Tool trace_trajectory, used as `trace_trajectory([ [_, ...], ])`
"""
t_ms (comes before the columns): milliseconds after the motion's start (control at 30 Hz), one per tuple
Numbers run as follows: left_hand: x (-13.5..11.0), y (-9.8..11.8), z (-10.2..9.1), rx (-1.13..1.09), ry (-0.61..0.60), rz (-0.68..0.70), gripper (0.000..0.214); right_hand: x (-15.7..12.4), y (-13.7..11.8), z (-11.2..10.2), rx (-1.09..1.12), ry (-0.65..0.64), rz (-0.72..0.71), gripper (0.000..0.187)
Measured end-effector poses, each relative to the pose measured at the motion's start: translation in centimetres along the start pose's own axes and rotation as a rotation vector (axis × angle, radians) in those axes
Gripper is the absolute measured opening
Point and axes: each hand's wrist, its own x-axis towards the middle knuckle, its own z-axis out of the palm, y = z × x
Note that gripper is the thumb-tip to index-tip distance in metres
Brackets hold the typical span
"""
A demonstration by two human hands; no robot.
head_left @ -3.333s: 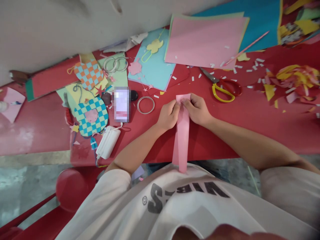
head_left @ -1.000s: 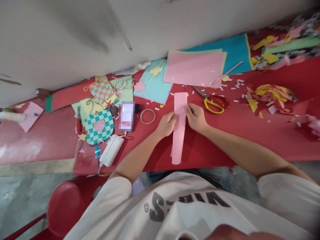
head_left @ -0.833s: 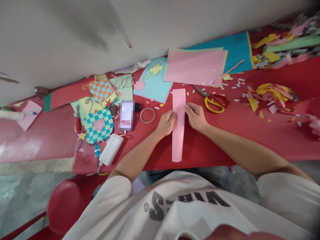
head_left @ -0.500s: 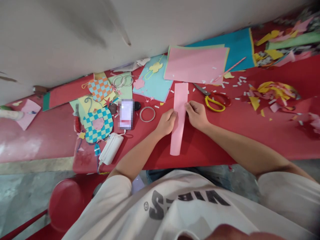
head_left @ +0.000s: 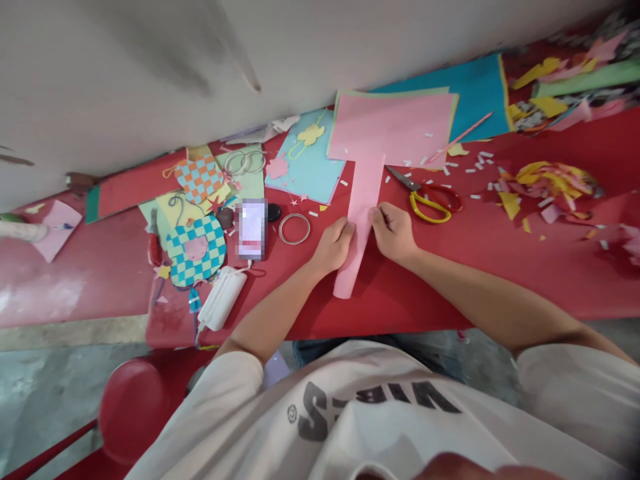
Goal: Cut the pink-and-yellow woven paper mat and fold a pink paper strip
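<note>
Nearest on my feed is the white printed T-shirt [head_left: 320, 413] of the person at the counter, with a round red stool [head_left: 133, 410] below and to the left. Both forearms reach forward over the edge of the counter [head_left: 430, 287].

The hands are half closed around the pink paper strip [head_left: 349, 270]. The left hand [head_left: 334, 245] has its curled fingers at the strip's left edge, and the right hand [head_left: 394, 233] pinches the right edge with its fingertips. I can't tell how firmly either one grips.

The main change is the strip's position. It has swung out of its straighter line, so its near end now angles toward the left forearm. Its far end now lies over the near edge of the pink sheet [head_left: 395, 127], so the two pinks merge and that end is harder for me to make out.

Just right of the right hand are scissors with yellow and red handles [head_left: 423, 208], lying among white paper snippets. Left of the left hand are a thin ring [head_left: 279, 229], a blurred phone [head_left: 251, 229], a white power bank [head_left: 223, 299] and a teal-and-yellow woven paper piece [head_left: 195, 257]. Farther off are a teal sheet [head_left: 480, 87] and a heap of yellow and pink scraps [head_left: 550, 183].
</note>
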Motion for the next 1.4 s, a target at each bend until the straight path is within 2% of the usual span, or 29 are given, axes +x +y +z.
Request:
trace_trajectory([
  [67, 0.0, 0.0, 0.0, 0.01, -0.005, 0.011, 0.041, 0.0, 0.0, 0.0, 0.019, 0.018, 0.017, 0.055],
  [200, -0.1, 0.0, 0.2, -0.003, 0.023, 0.008, 0.039, 0.2, 0.0, -0.1, 0.002, -0.037, 0.029, 0.06],
  [367, -0.3, 0.0, 0.3, -0.029, 0.014, 0.005, 0.039, 0.1, -0.5, -0.2, -0.056, 0.009, 0.009, 0.059],
  [533, -0.4, 0.0, 0.4, -0.052, 0.052, -0.006, 0.037, -0.2, -0.5, -0.1, -0.029, -0.088, -0.021, 0.06],
  [767, -0.5, 0.1, 0.6, -0.001, 0.008, -0.005, 0.041, 0.1, -0.2, -0.2, -0.059, 0.04, -0.007, 0.06],
  [967, -0.4, -0.2, 0.5, -0.052, 0.08, 0.005, 0.038, -0.2, -0.2, 0.1, -0.014, -0.114, 0.01, 0.066],
  [1233, -1.0, 0.3, 1.0, -0.002, -0.04, 0.026, 0.042, -0.3, -0.2, 0.1, -0.081, 0.061, -0.013, 0.065],
  [1300, -1.0, 0.3, 1.1, -0.001, -0.02, 0.028, 0.042, -0.2, -0.2, 0.1, -0.064, 0.05, -0.01, 0.064],
  [1400, -0.8, 0.2, 1.1, -0.039, 0.055, 0.027, 0.04, -0.2, -0.1, 0.1, -0.017, -0.036, -0.013, 0.064],
])
